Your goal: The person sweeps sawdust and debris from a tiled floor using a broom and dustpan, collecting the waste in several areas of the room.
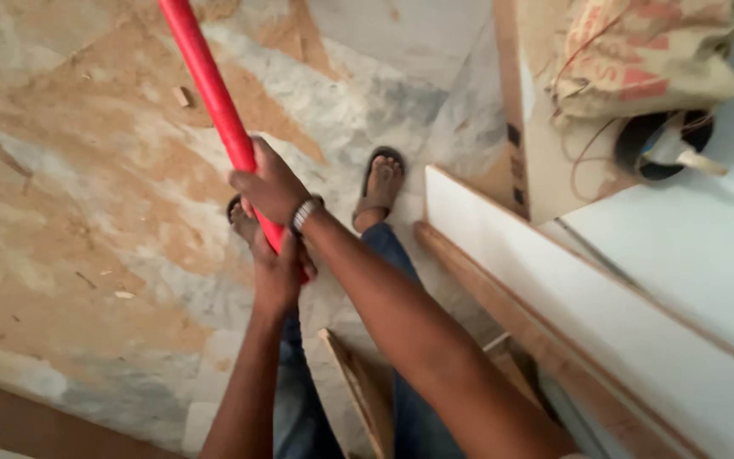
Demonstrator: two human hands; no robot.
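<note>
A long red handle (pixel 211 89) runs from the top of the view down to my hands. My right hand (pixel 269 183), with a metal wristband, grips it higher up. Just below, my left hand (pixel 275 268) closes around the handle's lower end. Both hands are held above a floor (pixel 104 195) coated with sawdust. My feet in sandals (pixel 380 183) stand on the floor beyond my hands. The handle's far end is out of view.
White laminated boards (pixel 605 289) with wood edges lean at the right. A tan sack (pixel 643 55) lies on a board at the upper right beside a black round object (pixel 664 140). A narrow wood strip (pixel 358 391) rests between my legs. Small wood chips dot the floor.
</note>
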